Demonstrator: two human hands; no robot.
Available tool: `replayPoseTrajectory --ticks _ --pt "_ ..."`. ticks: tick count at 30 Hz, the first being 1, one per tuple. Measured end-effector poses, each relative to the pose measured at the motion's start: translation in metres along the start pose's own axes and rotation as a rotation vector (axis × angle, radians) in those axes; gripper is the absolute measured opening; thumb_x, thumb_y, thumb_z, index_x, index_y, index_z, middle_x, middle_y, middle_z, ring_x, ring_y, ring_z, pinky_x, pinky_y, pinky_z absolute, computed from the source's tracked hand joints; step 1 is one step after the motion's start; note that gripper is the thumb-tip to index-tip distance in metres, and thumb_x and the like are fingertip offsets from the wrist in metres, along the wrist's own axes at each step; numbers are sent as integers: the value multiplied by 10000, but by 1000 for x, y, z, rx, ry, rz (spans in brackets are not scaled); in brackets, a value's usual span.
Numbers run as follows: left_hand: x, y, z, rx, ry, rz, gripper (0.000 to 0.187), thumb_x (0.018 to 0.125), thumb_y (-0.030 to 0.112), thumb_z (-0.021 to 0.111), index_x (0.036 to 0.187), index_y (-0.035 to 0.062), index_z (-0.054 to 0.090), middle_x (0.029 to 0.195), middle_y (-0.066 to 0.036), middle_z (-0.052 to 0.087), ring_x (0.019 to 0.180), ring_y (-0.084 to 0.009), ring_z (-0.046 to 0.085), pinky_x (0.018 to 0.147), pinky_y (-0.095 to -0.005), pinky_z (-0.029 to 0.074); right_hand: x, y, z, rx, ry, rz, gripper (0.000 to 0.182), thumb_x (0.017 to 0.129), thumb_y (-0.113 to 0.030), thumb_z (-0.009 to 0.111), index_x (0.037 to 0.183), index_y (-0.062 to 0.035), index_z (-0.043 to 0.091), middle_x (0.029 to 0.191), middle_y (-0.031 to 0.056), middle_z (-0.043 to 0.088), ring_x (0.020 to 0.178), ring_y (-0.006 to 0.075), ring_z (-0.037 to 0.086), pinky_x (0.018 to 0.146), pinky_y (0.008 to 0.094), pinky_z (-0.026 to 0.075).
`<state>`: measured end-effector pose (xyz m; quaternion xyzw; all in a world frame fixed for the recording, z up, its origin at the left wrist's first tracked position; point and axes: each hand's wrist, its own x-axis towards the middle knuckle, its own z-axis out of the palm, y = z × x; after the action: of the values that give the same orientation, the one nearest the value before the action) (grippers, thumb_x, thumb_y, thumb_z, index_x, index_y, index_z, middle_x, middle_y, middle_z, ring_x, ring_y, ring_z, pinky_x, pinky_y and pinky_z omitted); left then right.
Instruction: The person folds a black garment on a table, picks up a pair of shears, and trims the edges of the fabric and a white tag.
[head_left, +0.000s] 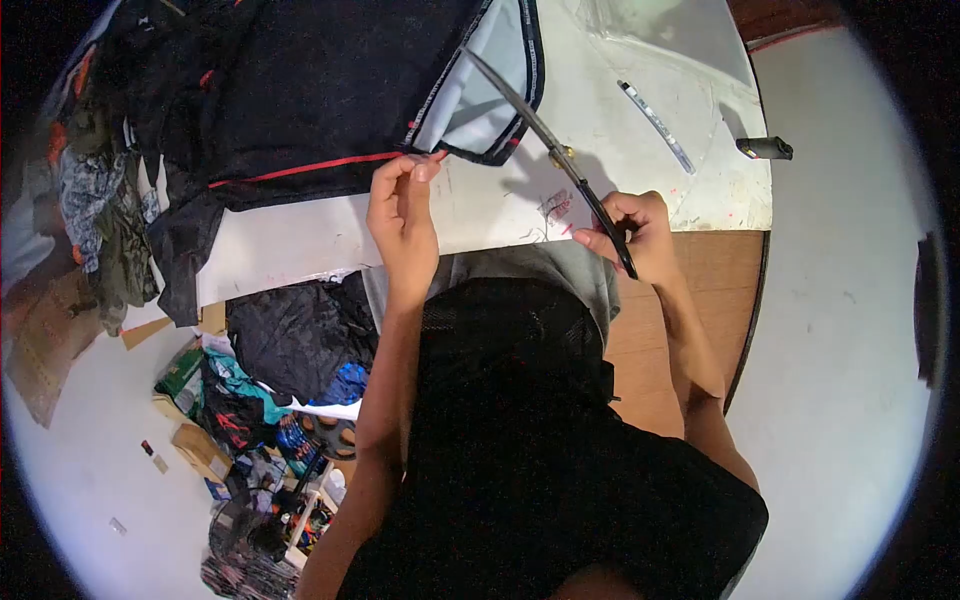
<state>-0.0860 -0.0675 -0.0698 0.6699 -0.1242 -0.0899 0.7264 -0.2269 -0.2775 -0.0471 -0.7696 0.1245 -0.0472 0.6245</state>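
Dark fabric with a red stripe (310, 170) lies over the white table (290, 240). My left hand (405, 215) pinches the red strip at the fabric's lower edge, beside a folded-back corner that shows a pale inner side (485, 100). Long scissors (545, 135) are in my right hand (640, 235), its fingers at the black handles. Their blades look closed and point up and left, with the tip over the pale fold.
A clear pen (657, 128) and a small black object (765, 148) lie on the table's right part. Crumpled camouflage cloth (120, 220) sits at the left. Below the table, dark cloth (300, 335) and mixed items are piled on the left.
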Motion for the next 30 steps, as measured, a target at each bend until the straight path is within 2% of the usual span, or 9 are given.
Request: replayPoseTrajectory --ticks 2,9,12,15,16,20,22,25,30 --pt "-1 -1 -5 -2 21 72 103 950 60 475 988 -33 495 998 -123 544 967 -183 558 932 -381 486 5 -8 1 -32 -32 -20 368 702 -77 799 537 -42 473 503 -43 446 460 31 336 419 228 238" --pt "-8 19 -28 42 191 138 99 949 38 462 1019 -22 497 1118 -141 509 990 -148 530 892 -320 470 50 -32 26 -76 49 -109 299 738 -138 781 636 -21 524 550 -21 503 513 42 427 473 209 349" --pt "-12 30 -43 154 292 216 120 945 95 493 995 -15 486 1091 -157 531 969 -178 535 830 -322 497 81 -45 51 50 84 -225 275 732 -108 777 725 -7 522 812 75 689 676 65 567 646 220 485" --pt "-18 34 -51 82 272 183 110 944 88 490 980 -15 474 1093 -161 529 958 -176 537 826 -312 496 108 -51 87 262 -59 -267 264 712 -52 777 765 -6 522 893 88 701 698 57 564 654 223 489" --pt "-20 32 -52 3 282 186 104 945 81 484 982 -14 466 1090 -165 529 950 -175 539 819 -307 499 110 -55 97 198 -153 -233 295 732 -15 755 794 -15 466 1094 143 651 806 87 605 682 225 486" --pt "-29 34 -54 -44 257 176 100 957 74 451 1005 -14 458 1069 -167 536 925 -187 565 814 -301 492 129 -52 134 167 -237 -268 246 738 -1 744 778 -10 501 830 49 655 682 58 563 580 194 442" --pt "-33 37 -53 17 233 142 100 963 64 429 1011 -19 456 1041 -156 548 903 -181 574 808 -296 473 131 -60 135 230 -351 -70 209 713 18 742 743 -10 537 655 9 616 542 21 451 486 225 369" --pt "-37 39 -54 -3 263 147 97 964 55 420 1019 -15 458 1020 -143 560 898 -170 574 802 -292 456 135 -66 130 81 -388 -138 205 725 1 738 717 -18 534 581 -4 554 501 34 481 444 229 360" --pt "-41 42 -54 -42 333 100 100 962 44 425 1039 -5 465 1025 -103 561 905 -112 526 817 -248 414 142 -109 117 229 -539 95 240 726 -84 761 699 -62 523 538 -16 502 353 42 410 349 198 257"
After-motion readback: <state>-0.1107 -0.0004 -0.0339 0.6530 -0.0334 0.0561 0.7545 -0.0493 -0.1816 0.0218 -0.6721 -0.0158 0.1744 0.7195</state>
